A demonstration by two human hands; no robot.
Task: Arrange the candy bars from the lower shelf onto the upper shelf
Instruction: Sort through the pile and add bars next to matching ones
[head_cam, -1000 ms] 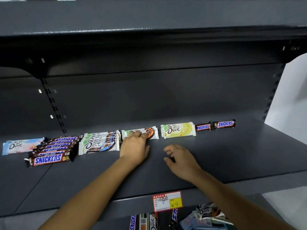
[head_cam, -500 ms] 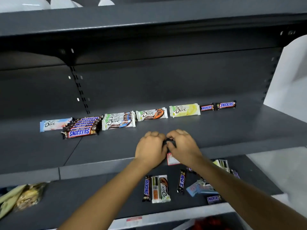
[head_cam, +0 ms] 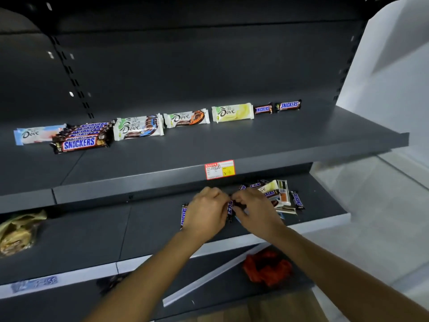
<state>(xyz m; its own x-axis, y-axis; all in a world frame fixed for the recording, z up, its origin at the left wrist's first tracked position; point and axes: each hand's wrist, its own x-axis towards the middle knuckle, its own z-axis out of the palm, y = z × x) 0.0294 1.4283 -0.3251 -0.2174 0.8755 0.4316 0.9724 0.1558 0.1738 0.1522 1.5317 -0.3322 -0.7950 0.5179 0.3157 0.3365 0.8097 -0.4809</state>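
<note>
On the upper shelf [head_cam: 301, 135] candy bars stand in a row: a pale Dove bar [head_cam: 34, 135], a Snickers stack [head_cam: 80, 142], a Dove stack [head_cam: 138, 129], an orange Dove bar [head_cam: 186, 117], a yellow Dove bar [head_cam: 232, 112] and two small Snickers bars [head_cam: 277, 107]. A loose pile of bars [head_cam: 282, 196] lies on the lower shelf [head_cam: 92, 233]. Both hands are down at that pile. My left hand [head_cam: 206, 211] and my right hand [head_cam: 255, 210] meet with curled fingers on a small Snickers bar [head_cam: 229, 209]. Another Snickers bar [head_cam: 183, 216] shows beside my left hand.
A red and yellow price tag [head_cam: 219, 169] hangs on the upper shelf's front edge. A yellowish snack bag [head_cam: 16, 233] lies at the lower shelf's left end. Something red [head_cam: 267, 270] and a loose white strip [head_cam: 209, 275] lie on the bottom shelf.
Both hands left the upper shelf and came down to the pile on the lower shelf, fingertips together. The view tilted down with them.
</note>
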